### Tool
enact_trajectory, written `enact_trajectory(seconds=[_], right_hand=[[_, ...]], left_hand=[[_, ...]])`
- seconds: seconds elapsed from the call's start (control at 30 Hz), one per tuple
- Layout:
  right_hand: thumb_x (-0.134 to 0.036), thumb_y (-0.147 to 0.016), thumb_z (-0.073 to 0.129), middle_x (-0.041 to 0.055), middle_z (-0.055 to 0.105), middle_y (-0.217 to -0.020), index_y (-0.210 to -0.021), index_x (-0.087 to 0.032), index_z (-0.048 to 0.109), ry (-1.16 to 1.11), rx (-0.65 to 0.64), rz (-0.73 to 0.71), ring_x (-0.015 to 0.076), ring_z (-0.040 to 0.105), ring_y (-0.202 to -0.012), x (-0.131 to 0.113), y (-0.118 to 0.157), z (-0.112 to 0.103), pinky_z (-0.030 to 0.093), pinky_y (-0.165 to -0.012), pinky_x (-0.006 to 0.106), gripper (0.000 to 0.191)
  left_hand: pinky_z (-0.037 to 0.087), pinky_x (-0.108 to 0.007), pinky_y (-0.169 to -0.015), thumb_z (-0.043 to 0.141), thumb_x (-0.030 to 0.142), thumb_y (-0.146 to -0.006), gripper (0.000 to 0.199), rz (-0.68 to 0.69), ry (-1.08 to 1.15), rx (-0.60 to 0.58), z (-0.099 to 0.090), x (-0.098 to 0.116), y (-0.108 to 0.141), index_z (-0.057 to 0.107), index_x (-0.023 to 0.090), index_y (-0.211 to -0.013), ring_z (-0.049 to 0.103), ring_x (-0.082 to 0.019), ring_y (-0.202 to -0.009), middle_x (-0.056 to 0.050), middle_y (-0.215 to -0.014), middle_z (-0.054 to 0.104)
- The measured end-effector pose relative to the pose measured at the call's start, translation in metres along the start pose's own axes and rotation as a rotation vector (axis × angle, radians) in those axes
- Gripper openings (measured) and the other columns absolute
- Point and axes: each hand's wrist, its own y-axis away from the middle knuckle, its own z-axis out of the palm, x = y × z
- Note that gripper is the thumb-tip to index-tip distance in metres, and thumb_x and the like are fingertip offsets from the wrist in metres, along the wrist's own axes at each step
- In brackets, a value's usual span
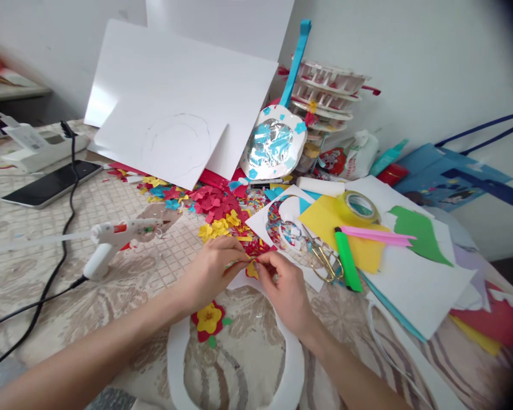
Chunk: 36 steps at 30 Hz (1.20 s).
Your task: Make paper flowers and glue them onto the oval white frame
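Both hands meet above the top of a white paper ring, fingers pinched together around a small yellow and red paper flower. My left hand holds it from the left, with the thumb and index finger pressed together. My right hand pinches its right side. Fingers partly hide the flower. A finished-looking red and yellow flower with green leaves lies on the ring's upper left edge. Behind the hands are piles of yellow flower cutouts and red ones.
At left lie a glue gun with a black cord and a phone. Scissors, a green marker, tape and coloured paper are at right. White boards and a decorated round fan stand behind.
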Motion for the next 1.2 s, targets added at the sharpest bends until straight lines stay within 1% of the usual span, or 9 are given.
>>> enact_trajectory(seconds=[0.13, 0.3, 0.47, 0.67, 0.8, 0.93, 1.0, 1.1, 1.2], right_hand=[[-0.013, -0.085, 0.048, 0.0018, 0.059, -0.075, -0.080, -0.019, 0.057, 0.053, 0.008, -0.032, 0.0150, 0.055, -0.066, 0.000, 0.002, 0.002, 0.041, -0.061, 0.024, 0.011], [-0.013, -0.085, 0.048, 0.0015, 0.059, -0.074, -0.080, -0.019, 0.056, 0.056, 0.004, -0.032, 0.0149, 0.053, -0.065, 0.000, 0.001, 0.004, 0.040, -0.061, 0.025, 0.012], [-0.014, -0.084, 0.048, 0.0000, 0.057, -0.070, -0.076, -0.019, 0.054, -0.032, -0.008, 0.020, 0.0135, 0.053, -0.062, -0.001, 0.000, 0.002, 0.040, -0.058, 0.023, 0.012], [-0.023, -0.084, 0.051, -0.0003, 0.059, -0.069, -0.076, -0.018, 0.055, -0.236, -0.044, 0.175, 0.0132, 0.054, -0.060, 0.000, -0.001, -0.001, 0.043, -0.056, 0.022, 0.010], [-0.032, -0.084, 0.054, 0.0004, 0.059, -0.071, -0.078, -0.018, 0.056, -0.385, -0.082, 0.280, 0.0137, 0.055, -0.061, 0.003, -0.003, -0.001, 0.045, -0.056, 0.023, 0.015], [-0.035, -0.083, 0.055, 0.0000, 0.057, -0.070, -0.078, -0.017, 0.055, -0.498, -0.110, 0.322, 0.0130, 0.053, -0.062, 0.006, -0.003, -0.001, 0.045, -0.057, 0.024, 0.019], [-0.036, -0.083, 0.056, -0.0003, 0.057, -0.070, -0.078, -0.017, 0.055, -0.538, -0.128, 0.336, 0.0124, 0.053, -0.061, 0.006, -0.003, -0.001, 0.044, -0.057, 0.023, 0.020], [-0.038, -0.083, 0.056, -0.0004, 0.057, -0.071, -0.078, -0.018, 0.055, -0.565, -0.145, 0.334, 0.0120, 0.052, -0.061, 0.005, -0.004, -0.002, 0.044, -0.057, 0.023, 0.021], [-0.039, -0.084, 0.056, -0.0005, 0.057, -0.070, -0.078, -0.017, 0.056, -0.558, -0.163, 0.330, 0.0117, 0.051, -0.060, 0.004, -0.004, -0.002, 0.043, -0.057, 0.023, 0.022]], left_hand=[[0.044, -0.035, -0.080, 0.051, 0.016, -0.087, 0.016, 0.040, -0.102, 0.001, 0.001, 0.001, 0.001, 0.066, 0.017, -0.086, 0.056, -0.019, -0.086, -0.006, -0.089, 0.063], [0.041, -0.035, -0.076, 0.046, 0.018, -0.089, 0.021, 0.102, -0.280, -0.034, 0.000, 0.011, 0.001, 0.063, 0.016, -0.078, 0.054, -0.019, -0.083, -0.006, -0.085, 0.062], [0.039, -0.036, -0.075, 0.046, 0.015, -0.087, 0.019, 0.082, -0.330, -0.004, 0.000, 0.014, 0.000, 0.061, 0.015, -0.077, 0.053, -0.020, -0.082, -0.006, -0.085, 0.062], [0.042, -0.034, -0.078, 0.048, 0.013, -0.085, 0.013, 0.015, -0.175, 0.092, -0.003, 0.006, 0.000, 0.059, 0.017, -0.080, 0.053, -0.019, -0.087, -0.006, -0.088, 0.060], [0.045, -0.030, -0.074, 0.046, 0.014, -0.086, 0.013, -0.050, -0.046, 0.110, -0.007, 0.004, -0.002, 0.057, 0.017, -0.081, 0.055, -0.018, -0.084, -0.005, -0.087, 0.059], [0.043, -0.024, -0.061, 0.046, 0.016, -0.086, 0.011, -0.209, 0.053, 0.121, -0.010, 0.003, -0.003, 0.055, 0.017, -0.081, 0.056, -0.014, -0.073, -0.002, -0.080, 0.060], [0.042, -0.023, -0.059, 0.043, 0.020, -0.089, 0.015, -0.281, 0.082, 0.132, -0.011, 0.004, -0.003, 0.056, 0.017, -0.082, 0.055, -0.013, -0.067, -0.001, -0.076, 0.061], [0.042, -0.024, -0.060, 0.038, 0.029, -0.092, 0.025, -0.316, 0.145, 0.074, -0.011, 0.005, -0.004, 0.059, 0.018, -0.083, 0.057, -0.014, -0.068, -0.001, -0.077, 0.065], [0.043, -0.023, -0.061, 0.045, 0.031, -0.089, 0.022, -0.300, 0.220, -0.032, -0.011, 0.006, -0.005, 0.063, 0.018, -0.087, 0.059, -0.014, -0.070, -0.001, -0.081, 0.068]])
